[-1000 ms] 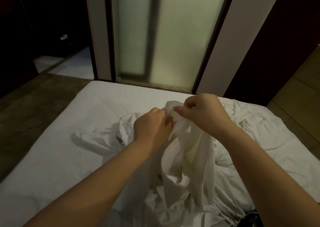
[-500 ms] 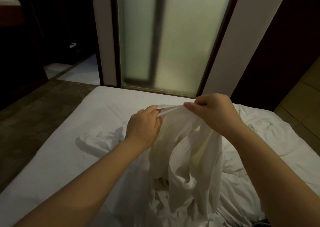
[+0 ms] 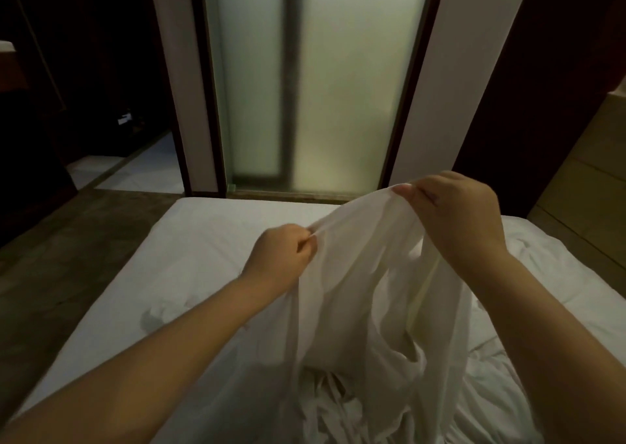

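The left hand [image 3: 281,260] was closed on the top edge of a white cloth [image 3: 359,291]. It pinched the edge between its thumb and its bent fingers. The right hand [image 3: 457,216] was higher up and a bit farther back. It pinched the same edge with its thumb and curled fingers. The edge ran tight from one hand to the other, going up from left to right.

The rest of the cloth hung down between the two bare arms in long, soft folds. It was plain white. Its bottom end lay in a wrinkly heap on the bed [image 3: 210,240], close to the person.

The bed had a white cover. The cover was smooth on the left side and full of wrinkles on the right side. A small white bump [image 3: 159,311] lay on the bed just beside the left arm. I could not tell if it was part of the held cloth.

Past the far end of the bed stood a tall frosted glass door [image 3: 338,88] with a dark frame. A dull brown floor [image 3: 67,257] was on the left of the bed. Far back in the dark room on the left was a little white thing [image 3: 124,118]. It had dark marks on it, but they were too small to read.
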A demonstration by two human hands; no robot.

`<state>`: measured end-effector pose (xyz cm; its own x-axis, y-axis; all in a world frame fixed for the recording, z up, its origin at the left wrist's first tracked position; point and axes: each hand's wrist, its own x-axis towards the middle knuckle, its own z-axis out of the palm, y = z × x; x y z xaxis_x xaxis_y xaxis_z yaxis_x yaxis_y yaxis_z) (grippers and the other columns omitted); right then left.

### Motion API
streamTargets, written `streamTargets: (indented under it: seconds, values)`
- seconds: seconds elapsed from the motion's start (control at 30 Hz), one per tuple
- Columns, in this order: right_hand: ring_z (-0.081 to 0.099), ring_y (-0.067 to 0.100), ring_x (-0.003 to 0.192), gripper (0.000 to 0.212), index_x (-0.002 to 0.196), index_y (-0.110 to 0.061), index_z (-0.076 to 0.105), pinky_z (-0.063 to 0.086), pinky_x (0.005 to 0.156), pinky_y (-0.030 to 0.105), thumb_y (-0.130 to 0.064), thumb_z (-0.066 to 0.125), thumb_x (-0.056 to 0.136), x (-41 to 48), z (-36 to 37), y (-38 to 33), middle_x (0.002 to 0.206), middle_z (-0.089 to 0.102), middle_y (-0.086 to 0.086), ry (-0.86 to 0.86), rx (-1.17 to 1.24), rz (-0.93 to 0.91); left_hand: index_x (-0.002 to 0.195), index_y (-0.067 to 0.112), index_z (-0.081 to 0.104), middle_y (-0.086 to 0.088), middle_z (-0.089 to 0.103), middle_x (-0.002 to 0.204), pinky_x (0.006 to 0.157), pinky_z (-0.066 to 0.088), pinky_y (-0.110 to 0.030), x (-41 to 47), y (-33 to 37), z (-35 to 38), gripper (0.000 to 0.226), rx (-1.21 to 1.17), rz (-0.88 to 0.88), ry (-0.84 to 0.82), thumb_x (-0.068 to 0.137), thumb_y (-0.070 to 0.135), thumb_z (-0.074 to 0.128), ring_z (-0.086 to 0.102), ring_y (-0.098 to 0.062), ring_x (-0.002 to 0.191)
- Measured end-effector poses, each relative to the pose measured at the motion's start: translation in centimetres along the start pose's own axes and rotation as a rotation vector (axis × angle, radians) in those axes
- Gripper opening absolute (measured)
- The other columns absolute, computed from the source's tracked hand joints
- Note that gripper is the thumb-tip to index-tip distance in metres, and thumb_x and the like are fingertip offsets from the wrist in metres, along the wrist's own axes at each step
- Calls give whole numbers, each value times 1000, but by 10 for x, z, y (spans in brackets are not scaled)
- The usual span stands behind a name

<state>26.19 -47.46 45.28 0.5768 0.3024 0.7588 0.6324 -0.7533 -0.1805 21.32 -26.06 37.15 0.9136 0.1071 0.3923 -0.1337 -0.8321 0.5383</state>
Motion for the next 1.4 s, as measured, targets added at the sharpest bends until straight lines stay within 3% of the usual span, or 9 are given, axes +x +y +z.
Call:
streamTargets:
  seconds: [0.1,0.3,0.47,0.6,0.9,1.07,1.2,1.3,1.4]
  values:
    - [60,25,65,34,85,-11,76,51,63,42,-38,56,90,0,9,-1,73,66,8,1,5,62,71,19,51,9,46,65,51,28,-10,-4,-15,19,30,3,-37,-7,97,30,44,48,-8,61]
    - [64,28,78,32,96,-13,75,48,70,36,-36,52,93,-1,17,-2,90,70,9,27,-25,129,66,6,61,-10,61,74,59,39,-30,-12,-37,46,48,45,-26,-75,92,44,45,55,-22,67]
    - [63,32,80,30,100,-9,73,43,69,34,-32,54,94,-12,17,6,92,71,15,36,-83,175,74,2,67,-11,63,78,67,48,-37,-31,-52,62,53,-4,-17,-145,88,46,40,59,-25,74]
    - [63,31,85,33,104,-9,72,42,72,33,-34,52,95,-26,14,11,96,70,14,24,-99,232,67,2,62,-10,59,67,60,47,-39,-43,-53,69,61,-54,-24,-75,85,50,30,55,-23,65]
    - [61,35,85,32,103,-9,72,39,73,33,-32,52,95,-64,5,37,97,70,16,-70,-120,285,73,7,72,-5,70,74,66,40,-25,-61,-51,49,41,104,31,71,85,32,42,63,-21,67]
    - [59,32,87,32,103,-12,72,35,72,31,-35,51,95,-75,4,42,96,69,12,-161,-69,304,86,6,73,-9,70,88,69,39,-18,-66,-43,24,14,-7,-200,252,86,13,60,62,-22,79]
    - [58,27,87,36,107,-12,72,39,76,33,-39,51,94,-66,0,50,98,69,12,-242,6,352,79,15,67,4,61,76,66,43,-16,-40,-14,-18,15,-156,-342,351,91,19,58,54,-9,71]
    - [52,19,82,41,106,-9,72,35,74,29,-42,52,93,-59,-3,57,99,70,13,-389,128,461,78,22,67,9,60,71,67,44,-16,-31,8,-48,11,-175,-275,285,87,26,63,54,-6,71]
    - [53,19,82,36,103,-8,73,37,76,30,-38,54,92,-60,-10,59,95,70,13,-349,194,486,68,26,63,12,60,69,68,45,-18,-33,22,-63,16,-127,-193,175,83,31,67,54,-4,69]
